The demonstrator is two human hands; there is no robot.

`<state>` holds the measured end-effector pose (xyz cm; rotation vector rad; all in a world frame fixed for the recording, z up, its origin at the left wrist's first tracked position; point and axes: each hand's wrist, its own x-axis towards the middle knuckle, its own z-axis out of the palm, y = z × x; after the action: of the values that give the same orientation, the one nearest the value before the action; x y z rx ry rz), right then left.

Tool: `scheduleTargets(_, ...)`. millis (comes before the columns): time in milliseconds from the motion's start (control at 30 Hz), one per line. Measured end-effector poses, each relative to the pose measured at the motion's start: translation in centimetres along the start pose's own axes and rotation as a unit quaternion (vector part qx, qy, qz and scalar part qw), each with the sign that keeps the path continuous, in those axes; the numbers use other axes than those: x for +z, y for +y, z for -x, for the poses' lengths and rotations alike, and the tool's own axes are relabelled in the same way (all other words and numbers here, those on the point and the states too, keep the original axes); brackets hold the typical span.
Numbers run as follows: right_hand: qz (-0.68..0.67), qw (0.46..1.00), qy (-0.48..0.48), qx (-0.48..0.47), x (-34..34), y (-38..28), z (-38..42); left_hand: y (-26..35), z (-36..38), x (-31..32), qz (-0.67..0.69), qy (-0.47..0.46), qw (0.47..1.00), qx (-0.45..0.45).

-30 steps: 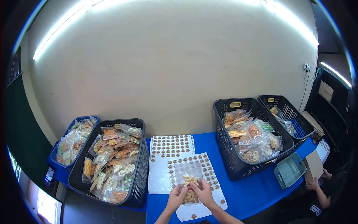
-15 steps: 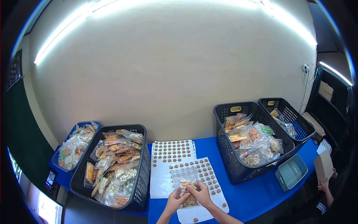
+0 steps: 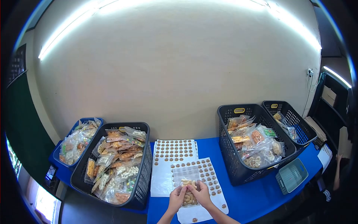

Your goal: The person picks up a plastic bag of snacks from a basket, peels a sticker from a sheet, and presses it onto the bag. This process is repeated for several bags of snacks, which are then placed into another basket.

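Note:
My left hand [image 3: 176,198] and my right hand [image 3: 202,195] grip a clear plastic bag [image 3: 185,172] of pale, curved snack pieces from both sides. My thumbs meet near its middle, and whether anything lies under them is too small to tell. The bag's flat upper part rests over a white sheet of round brown stickers [image 3: 207,172]. Behind and to the left of it lies a second sticker sheet [image 3: 161,183], its upper rows full of round stickers.
Left of the sheets stands a black basket [image 3: 146,149] full of snack bags, beside a blue basket [image 3: 56,152]. To the right are two more black baskets [image 3: 231,164] [image 3: 311,130] with bags and a small greenish bin [image 3: 285,183]. Another person's arm [image 3: 337,173] holds cardboard [image 3: 345,142].
My thumbs have shifted slightly on the bag, which stays in both hands. The other person's cardboard at the far right has moved up and away to the right. The view has shifted slightly.

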<state>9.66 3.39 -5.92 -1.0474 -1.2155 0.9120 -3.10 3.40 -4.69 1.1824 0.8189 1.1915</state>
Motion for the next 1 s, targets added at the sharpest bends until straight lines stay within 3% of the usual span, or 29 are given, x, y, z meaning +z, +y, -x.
scheduleTargets(167,-0.078,0.996,0.040,-0.007,0.6,-1.0,0.1,1.1,0.5,0.0,-0.026,-0.008,1.000,-0.015)
scheduleTargets(467,-0.054,0.997,-0.041,0.029,-0.5,-1.3,0.2,0.1,1.1,-0.6,-0.002,0.023,0.999,-0.036)
scheduleTargets(567,-0.010,0.999,-0.032,-0.006,0.5,-1.1,0.7,0.5,0.7,-0.6,0.006,0.022,1.000,-0.016)
scheduleTargets(767,0.042,0.997,-0.061,0.036,-0.2,-3.0,1.2,0.5,-0.3,-0.6,-0.020,0.062,0.998,0.015)
scheduleTargets(867,-0.031,0.996,-0.067,0.051,-0.3,-2.8,1.4,0.5,-0.5,-0.8,-0.028,0.058,0.998,0.027)
scheduleTargets(967,-0.065,0.994,-0.053,0.065,-0.5,-3.1,1.6,1.0,0.1,-0.9,0.031,0.018,0.999,-0.023)
scheduleTargets(1000,-0.061,0.994,-0.059,0.068,-0.5,-3.4,1.7,0.8,0.2,-0.9,0.018,-0.001,1.000,0.002)
